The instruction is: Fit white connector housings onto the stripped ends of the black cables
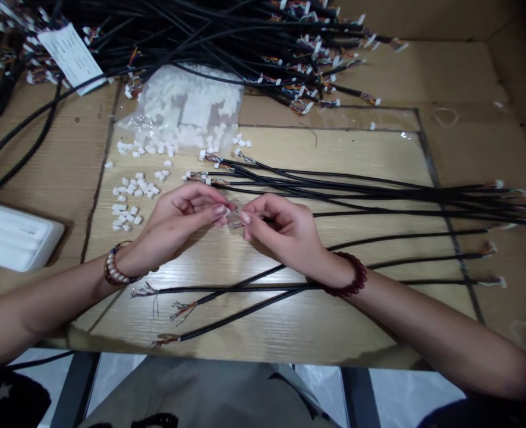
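Observation:
My left hand (185, 215) is closed in a pinch, its thumb and forefinger on a small whitish connector (233, 219). Just to its right, my right hand (284, 229) pinches the thin wire ends of a black cable (378, 212), which runs off to the right behind the hand. The fingertips of both hands nearly meet, so how the wires sit against the connector cannot be made out. Below the hands lie black cables (245, 289) with bare, fanned wire ends. Beyond them rest several cables (316, 185) with white connectors on their ends.
Loose white connectors (138, 185) lie in small groups at the left, by a clear plastic bag (164, 113) of more. A large heap of black cables (227, 35) with a paper label (72, 58) fills the back. A white box-shaped device (17, 235) sits at the left.

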`<state>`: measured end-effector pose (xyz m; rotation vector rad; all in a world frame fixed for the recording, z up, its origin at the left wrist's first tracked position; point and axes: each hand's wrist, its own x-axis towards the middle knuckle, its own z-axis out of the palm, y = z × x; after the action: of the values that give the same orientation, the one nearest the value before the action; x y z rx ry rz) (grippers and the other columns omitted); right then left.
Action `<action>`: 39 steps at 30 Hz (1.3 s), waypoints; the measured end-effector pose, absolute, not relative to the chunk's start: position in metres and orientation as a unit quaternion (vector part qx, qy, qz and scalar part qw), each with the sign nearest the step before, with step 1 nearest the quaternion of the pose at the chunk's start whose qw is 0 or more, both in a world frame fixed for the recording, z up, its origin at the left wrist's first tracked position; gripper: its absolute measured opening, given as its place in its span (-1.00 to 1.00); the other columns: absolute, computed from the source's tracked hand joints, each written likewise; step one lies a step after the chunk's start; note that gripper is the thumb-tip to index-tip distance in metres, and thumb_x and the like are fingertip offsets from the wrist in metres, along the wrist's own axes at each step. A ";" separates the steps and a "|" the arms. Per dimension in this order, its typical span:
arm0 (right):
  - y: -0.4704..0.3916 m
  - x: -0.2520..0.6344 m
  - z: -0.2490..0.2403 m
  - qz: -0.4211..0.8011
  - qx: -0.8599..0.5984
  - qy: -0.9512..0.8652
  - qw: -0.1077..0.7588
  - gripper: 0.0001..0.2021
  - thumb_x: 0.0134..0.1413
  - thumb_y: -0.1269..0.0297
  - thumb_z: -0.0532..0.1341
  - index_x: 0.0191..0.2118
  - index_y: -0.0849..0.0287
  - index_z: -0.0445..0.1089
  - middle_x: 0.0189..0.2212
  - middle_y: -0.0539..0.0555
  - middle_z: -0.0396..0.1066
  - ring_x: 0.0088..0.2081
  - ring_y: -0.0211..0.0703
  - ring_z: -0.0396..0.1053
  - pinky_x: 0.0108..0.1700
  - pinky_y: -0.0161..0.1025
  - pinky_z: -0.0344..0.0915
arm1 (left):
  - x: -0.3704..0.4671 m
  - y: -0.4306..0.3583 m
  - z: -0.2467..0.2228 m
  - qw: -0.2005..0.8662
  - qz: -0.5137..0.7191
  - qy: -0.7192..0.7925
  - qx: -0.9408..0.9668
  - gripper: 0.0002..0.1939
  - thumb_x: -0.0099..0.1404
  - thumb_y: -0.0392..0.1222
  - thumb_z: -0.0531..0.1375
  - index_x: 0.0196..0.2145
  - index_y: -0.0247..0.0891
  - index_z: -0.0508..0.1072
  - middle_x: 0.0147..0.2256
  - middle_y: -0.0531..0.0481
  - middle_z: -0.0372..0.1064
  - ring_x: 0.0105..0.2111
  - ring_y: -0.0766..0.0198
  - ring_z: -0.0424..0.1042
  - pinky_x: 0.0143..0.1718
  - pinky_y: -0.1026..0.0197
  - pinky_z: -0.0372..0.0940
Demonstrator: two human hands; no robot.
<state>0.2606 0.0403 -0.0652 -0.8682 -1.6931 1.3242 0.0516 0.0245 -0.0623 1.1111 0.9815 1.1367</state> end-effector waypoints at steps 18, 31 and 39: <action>0.033 0.262 -0.068 0.345 -0.344 -0.773 0.406 -0.86 0.34 0.23 0.30 -0.26 0.14 0.41 -0.40 -0.01 0.59 -0.49 -0.32 0.44 -0.44 -0.33 0.30 | 0.050 0.018 -0.053 0.378 0.452 0.431 0.684 -0.94 0.33 -0.28 0.39 -0.34 -0.24 0.63 -0.34 -0.01 0.63 -0.31 0.32 0.58 -0.21 0.30 0.46; 0.036 0.261 -0.068 0.442 -0.336 -0.730 0.399 -0.90 0.36 0.23 0.26 -0.19 0.14 0.40 -0.34 0.00 0.53 -0.38 -0.29 0.45 -0.40 -0.35 0.34 | 0.053 0.015 -0.052 0.351 0.447 0.433 0.700 -0.89 0.33 -0.27 0.37 -0.38 -0.22 0.61 -0.34 0.00 0.63 -0.32 0.28 0.57 -0.22 0.25 0.46; 0.036 0.263 -0.066 0.403 -0.335 -0.752 0.400 -0.88 0.36 0.24 0.26 -0.24 0.14 0.44 -0.37 -0.02 0.55 -0.43 -0.31 0.40 -0.42 -0.33 0.29 | 0.052 0.014 -0.052 0.319 0.436 0.444 0.715 -0.87 0.34 -0.20 0.37 -0.39 -0.19 0.62 -0.33 -0.01 0.63 -0.31 0.23 0.57 -0.20 0.17 0.47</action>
<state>0.2626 0.0358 -0.0661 -0.8478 -1.9016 1.0186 0.0518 0.0139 -0.0517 1.8803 1.1674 1.1465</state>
